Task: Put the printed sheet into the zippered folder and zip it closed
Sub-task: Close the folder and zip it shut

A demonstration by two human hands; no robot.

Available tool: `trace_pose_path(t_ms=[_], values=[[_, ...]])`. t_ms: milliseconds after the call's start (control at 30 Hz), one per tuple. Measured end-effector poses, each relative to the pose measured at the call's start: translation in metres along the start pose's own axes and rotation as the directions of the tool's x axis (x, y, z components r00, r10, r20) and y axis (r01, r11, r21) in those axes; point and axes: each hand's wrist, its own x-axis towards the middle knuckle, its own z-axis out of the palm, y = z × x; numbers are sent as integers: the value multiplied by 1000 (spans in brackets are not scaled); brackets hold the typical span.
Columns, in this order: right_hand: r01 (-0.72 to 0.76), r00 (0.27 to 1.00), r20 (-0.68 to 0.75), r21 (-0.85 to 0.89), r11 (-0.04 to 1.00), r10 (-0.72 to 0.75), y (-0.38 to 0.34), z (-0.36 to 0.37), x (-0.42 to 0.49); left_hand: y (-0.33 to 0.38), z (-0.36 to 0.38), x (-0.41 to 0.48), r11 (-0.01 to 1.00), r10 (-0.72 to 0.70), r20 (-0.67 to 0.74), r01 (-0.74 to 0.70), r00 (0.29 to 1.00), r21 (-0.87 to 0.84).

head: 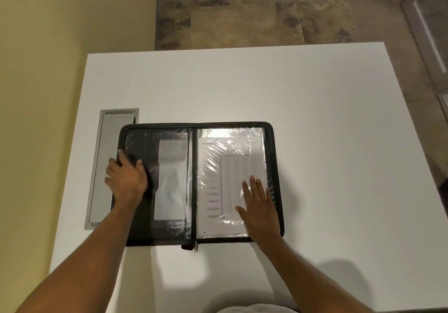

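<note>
A black zippered folder [169, 232] lies spread open on the white table [315, 118]. Its right half holds clear plastic sleeves, and the printed sheet [225, 167] lies there under crinkled plastic. My right hand [260, 209] rests flat on the lower right of that sheet, fingers apart. My left hand [127, 179] grips the left edge of the folder's left cover, fingers curled over the outer rim. A grey inner pocket [171, 179] shows on the left half. The zipper pull [196, 247] hangs at the near end of the spine.
A grey metal cable hatch [106, 147] is set into the table just left of the folder. A yellow wall runs along the left. Tiled floor lies beyond the table's far edge, and a glass door frame stands at the right.
</note>
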Motion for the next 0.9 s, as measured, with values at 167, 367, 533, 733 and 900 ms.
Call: trace_pose_path(t_ms=[167, 367, 533, 733, 900], values=[[9, 1000, -14, 14, 1000, -9, 7, 0, 0, -11, -8, -4, 1000, 11, -3, -11, 1000, -17], [46, 999, -18, 24, 999, -45, 17, -3, 0, -13, -10, -4, 992, -110, 61, 114, 992, -56], [40, 999, -19, 31, 999, -40, 24, -3, -3, -17, -18, 0, 988, -132, 6, 132, 991, -74], [29, 999, -31, 46, 999, -27, 45, -5, -14, -3, -40, -19, 988, -64, -81, 52, 995, -146], [30, 998, -52, -14, 999, -30, 73, -10, -29, 21, -58, -51, 987, -9, -155, -16, 988, -158]])
